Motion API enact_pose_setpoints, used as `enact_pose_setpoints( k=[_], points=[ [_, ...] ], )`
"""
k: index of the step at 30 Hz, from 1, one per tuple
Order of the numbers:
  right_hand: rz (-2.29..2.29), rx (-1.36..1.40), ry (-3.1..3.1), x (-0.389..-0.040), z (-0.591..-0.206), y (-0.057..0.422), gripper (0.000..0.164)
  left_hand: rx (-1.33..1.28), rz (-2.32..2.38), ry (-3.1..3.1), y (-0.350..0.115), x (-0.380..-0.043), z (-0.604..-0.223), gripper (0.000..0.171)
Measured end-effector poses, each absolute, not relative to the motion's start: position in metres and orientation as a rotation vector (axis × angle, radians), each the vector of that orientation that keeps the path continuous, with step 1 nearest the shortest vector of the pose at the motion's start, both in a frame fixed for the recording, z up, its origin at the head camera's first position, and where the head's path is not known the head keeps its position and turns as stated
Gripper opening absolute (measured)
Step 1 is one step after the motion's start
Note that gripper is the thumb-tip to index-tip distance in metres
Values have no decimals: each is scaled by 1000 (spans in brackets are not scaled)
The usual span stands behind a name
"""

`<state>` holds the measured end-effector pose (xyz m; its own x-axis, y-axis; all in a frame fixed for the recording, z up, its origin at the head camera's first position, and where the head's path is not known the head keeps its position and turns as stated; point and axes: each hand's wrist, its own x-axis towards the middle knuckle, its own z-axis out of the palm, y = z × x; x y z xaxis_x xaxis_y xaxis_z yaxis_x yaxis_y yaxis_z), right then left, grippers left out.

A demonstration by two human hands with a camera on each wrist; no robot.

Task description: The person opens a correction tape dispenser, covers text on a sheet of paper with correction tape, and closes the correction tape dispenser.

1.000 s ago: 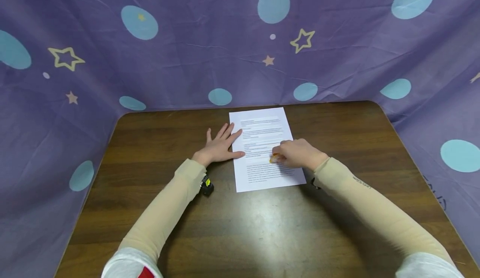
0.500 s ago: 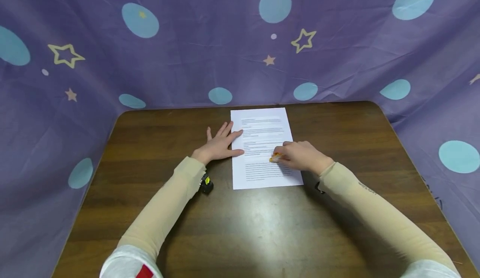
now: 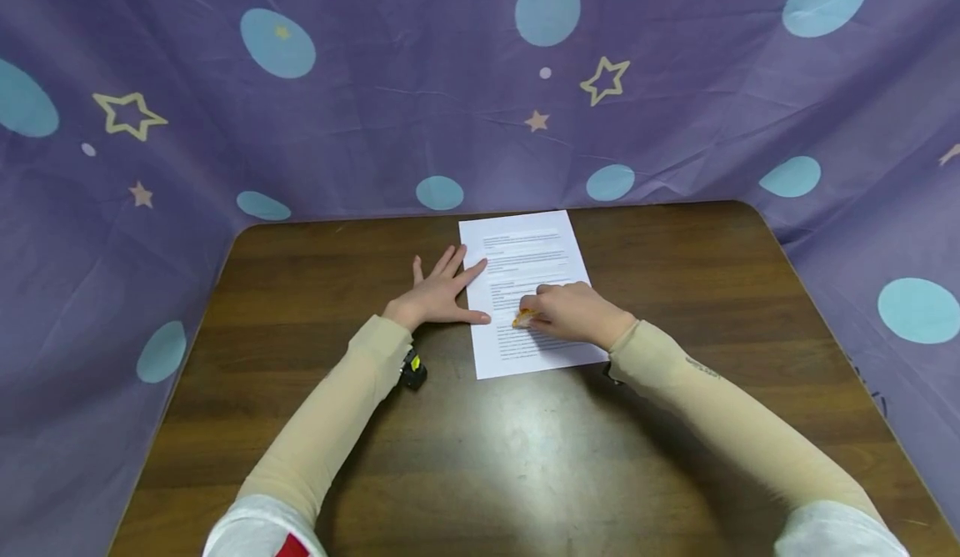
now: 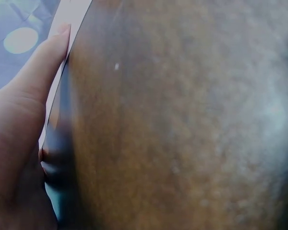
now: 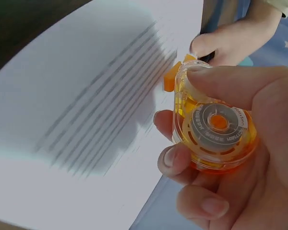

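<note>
A printed sheet of paper [image 3: 517, 357] lies on the wooden table near its far edge. My left hand [image 3: 438, 294] rests spread on the sheet's left edge, thumb and fingertips on the paper. In the left wrist view, the thumb [image 4: 43, 60] lies along the white margin. My right hand [image 3: 577, 313] grips an orange, clear-cased correction tape dispenser [image 5: 216, 122] over the lower middle of the sheet. Its orange tip [image 5: 172, 77] points toward the printed lines; whether it touches the paper is hard to tell. Several fingers and the thumb curl round its case.
The brown table [image 3: 480, 474] spreads out around the sheet. A purple curtain [image 3: 375, 82] with blue spots and stars hangs behind and at both sides. A small black device [image 3: 413, 371] is strapped beneath the left wrist.
My right hand has moved left across the sheet with the correction tape dispenser. The paper has shifted and turned slightly. My left hand has stayed at the left edge.
</note>
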<state>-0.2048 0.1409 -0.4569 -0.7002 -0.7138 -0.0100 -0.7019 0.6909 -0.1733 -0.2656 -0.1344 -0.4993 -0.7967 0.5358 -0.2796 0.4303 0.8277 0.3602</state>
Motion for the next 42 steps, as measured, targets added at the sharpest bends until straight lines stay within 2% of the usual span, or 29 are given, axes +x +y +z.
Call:
enact_pose_setpoints(
  k=[9, 21, 33, 42],
  points=[
    [-197, -1276, 2775, -208, -457, 112, 9, 720, 354, 2618, -136, -268, -499, 109],
    [-117, -1205, 2762, -209, -454, 97, 4, 715, 362, 2610, -137, -267, -496, 109],
    [-98, -1070, 2741, -211, -453, 115, 6, 714, 375, 2614, -136, -266, -495, 110],
    [-111, -1071, 2772, -209, -452, 134, 8, 694, 369, 2604, -136, -267, -497, 110]
  ],
)
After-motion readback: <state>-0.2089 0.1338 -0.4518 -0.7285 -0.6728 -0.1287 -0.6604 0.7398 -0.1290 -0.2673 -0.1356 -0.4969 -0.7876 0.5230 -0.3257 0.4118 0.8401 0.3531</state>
